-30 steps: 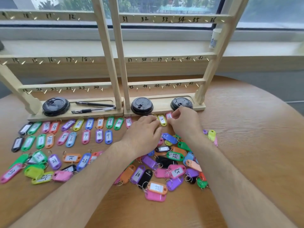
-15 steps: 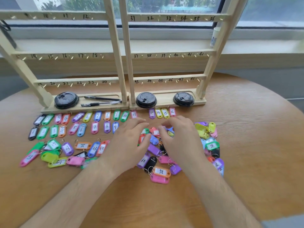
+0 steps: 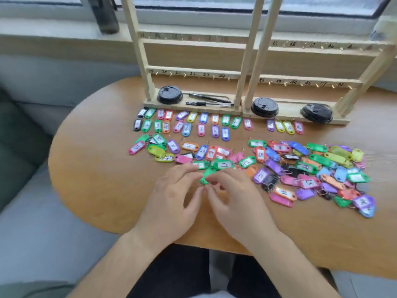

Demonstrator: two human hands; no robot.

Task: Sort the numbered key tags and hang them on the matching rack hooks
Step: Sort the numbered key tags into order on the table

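Two wooden racks point(image 3: 249, 61) with numbered hooks stand at the table's far side. Sorted key tags point(image 3: 193, 123) lie in two rows before the left rack, and a few more point(image 3: 284, 126) before the right one. A loose pile of coloured tags point(image 3: 311, 168) spreads to the right, a smaller cluster point(image 3: 163, 149) to the left. My left hand point(image 3: 171, 196) and my right hand point(image 3: 234, 198) meet near the table's front and together pinch a green tag point(image 3: 206, 176). Just beyond it lies a green tag marked 17 point(image 3: 223, 164).
Three black cup lids point(image 3: 170, 95) point(image 3: 264, 107) point(image 3: 316, 112) and two pens point(image 3: 209, 100) sit on the rack bases. A dark bottle point(image 3: 106, 14) stands on the window sill. The round wooden table point(image 3: 96, 168) ends close to my body; a grey sofa point(image 3: 32, 211) lies left.
Both hands drew back from the row by the rack to the table's front and took up a green tag. My view swung down and left.
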